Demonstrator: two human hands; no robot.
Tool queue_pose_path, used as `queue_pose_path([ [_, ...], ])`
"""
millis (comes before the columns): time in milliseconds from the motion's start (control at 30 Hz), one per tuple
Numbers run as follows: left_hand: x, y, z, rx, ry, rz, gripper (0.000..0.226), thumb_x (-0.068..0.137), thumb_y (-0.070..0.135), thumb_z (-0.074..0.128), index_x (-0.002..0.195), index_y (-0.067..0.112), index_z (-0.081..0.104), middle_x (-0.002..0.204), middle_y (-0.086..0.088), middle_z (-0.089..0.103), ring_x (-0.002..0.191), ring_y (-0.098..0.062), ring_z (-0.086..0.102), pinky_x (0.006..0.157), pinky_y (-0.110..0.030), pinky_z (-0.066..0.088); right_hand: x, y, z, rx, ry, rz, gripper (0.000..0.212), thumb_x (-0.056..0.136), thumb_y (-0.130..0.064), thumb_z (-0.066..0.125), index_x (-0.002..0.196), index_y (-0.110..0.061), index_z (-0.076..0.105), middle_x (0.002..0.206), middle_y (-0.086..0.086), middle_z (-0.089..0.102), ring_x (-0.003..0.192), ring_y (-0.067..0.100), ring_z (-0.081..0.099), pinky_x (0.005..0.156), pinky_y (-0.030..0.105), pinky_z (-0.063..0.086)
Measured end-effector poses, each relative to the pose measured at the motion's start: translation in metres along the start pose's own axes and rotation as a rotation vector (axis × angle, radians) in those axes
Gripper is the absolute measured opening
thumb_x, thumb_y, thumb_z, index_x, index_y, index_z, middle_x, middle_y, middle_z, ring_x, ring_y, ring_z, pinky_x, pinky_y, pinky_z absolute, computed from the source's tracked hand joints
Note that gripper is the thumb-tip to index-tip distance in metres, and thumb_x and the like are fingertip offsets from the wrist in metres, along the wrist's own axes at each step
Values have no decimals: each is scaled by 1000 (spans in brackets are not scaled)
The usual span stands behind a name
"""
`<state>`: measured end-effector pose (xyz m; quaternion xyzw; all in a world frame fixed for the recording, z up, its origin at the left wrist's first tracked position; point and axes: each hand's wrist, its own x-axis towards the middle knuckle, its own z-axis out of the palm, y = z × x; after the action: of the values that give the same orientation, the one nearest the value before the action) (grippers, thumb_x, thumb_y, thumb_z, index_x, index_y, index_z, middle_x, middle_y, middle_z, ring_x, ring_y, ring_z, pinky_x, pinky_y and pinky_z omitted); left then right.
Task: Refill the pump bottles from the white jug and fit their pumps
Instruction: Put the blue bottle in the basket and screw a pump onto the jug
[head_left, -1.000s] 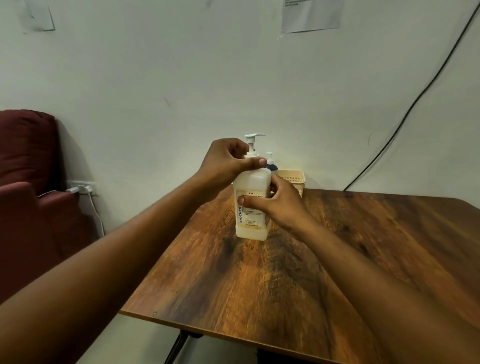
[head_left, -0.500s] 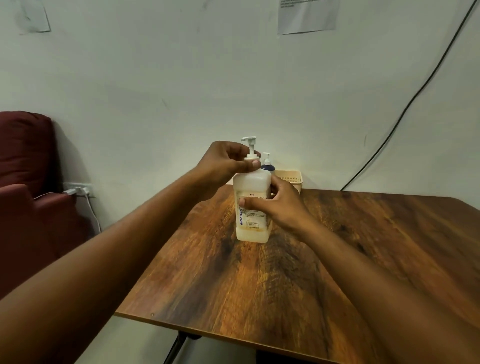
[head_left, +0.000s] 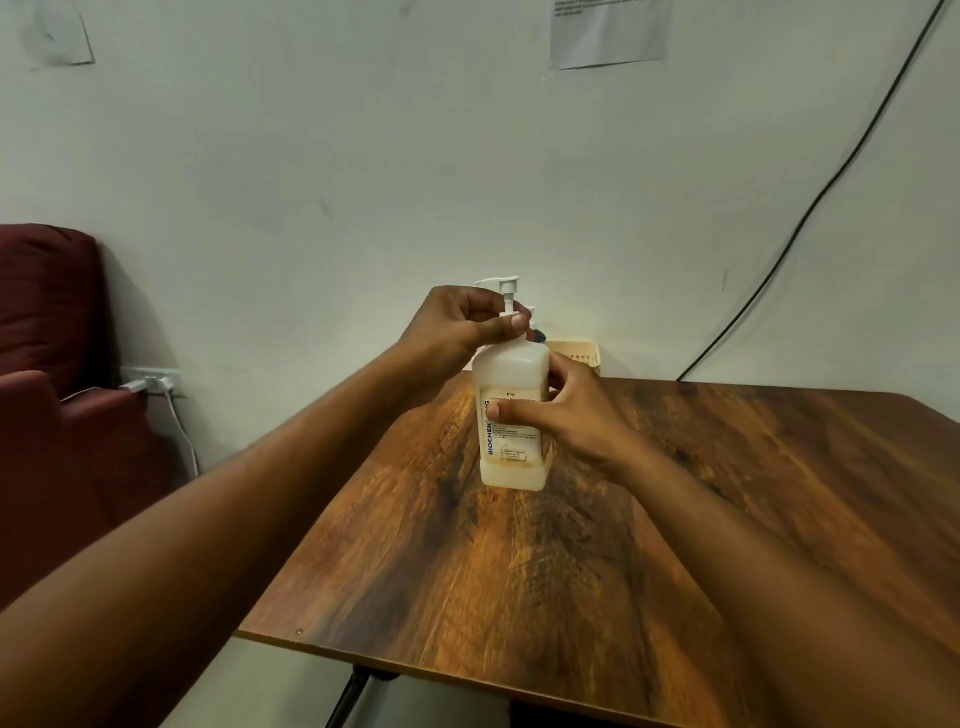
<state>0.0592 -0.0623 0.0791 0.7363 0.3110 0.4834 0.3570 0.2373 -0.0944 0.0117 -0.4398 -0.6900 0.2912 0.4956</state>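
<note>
Turned leftward, one pump (head_left: 503, 291) in left hand (head_left: 457, 327); right hand (head_left: 566, 410) grips one bottle (head_left: 511, 374).

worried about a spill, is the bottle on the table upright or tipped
Upright. The white bottle stands with its base flat on the table, its pump pointing straight up, steadied by the right hand.

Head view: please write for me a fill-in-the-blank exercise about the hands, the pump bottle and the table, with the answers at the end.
1. The left hand pinches the collar of the ____ at the top of the white bottle.
2. The right hand grips the bottle's ____.
3. The bottle stands upright on the ____ table.
4. Behind the bottle, against the wall, sits a beige ____.

Answers: pump; body; wooden; basket
</note>
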Motion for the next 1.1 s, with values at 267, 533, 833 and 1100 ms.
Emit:
queue_pose_path([
  [267, 4, -7, 16, 56, -63, 51, 36, 103, 34, 61, 120, 6, 74, 117, 0, 77, 111, -9, 72, 97, -30, 59, 2, 7, -23, -4, 44, 26, 71, 58, -54, 88, 119, -29, 62, 109, -7, 73, 97, 12, 71, 85, 44, 61],
  [533, 38, -38, 44, 574, -52, 46, 74, 108, 54, 36, 168, 23, 6, 176, 0, 5, 162, -20, 6, 131, -50, 8, 24, 37, -83, -124, 220, 103, 69, 61, -52, 89, 119, -25, 62, 110, -7, 71, 97, 13, 69, 84, 39, 60],
  [833, 124, -101, 95, 698, -143, 123, 75, 107, 56, 31, 168, 21, 3, 176, 1, 1, 163, -16, -1, 130, -55, -1, 85, 111, -161, -263, 323, 167, 76, 63, -45, 91, 123, -22, 51, 114, -4, 65, 99, 15, 65, 81, 36, 57],
  [1100, 198, -176, 130, 830, -218, 156, 84, 102, 64, 29, 167, 21, -5, 176, 1, -7, 162, -17, -8, 129, -53, -8, 159, 188, -215, -344, 318, 177, 75, 63, -37, 92, 125, -18, 55, 114, -2, 66, 103, 18, 64, 89, 46, 56],
])
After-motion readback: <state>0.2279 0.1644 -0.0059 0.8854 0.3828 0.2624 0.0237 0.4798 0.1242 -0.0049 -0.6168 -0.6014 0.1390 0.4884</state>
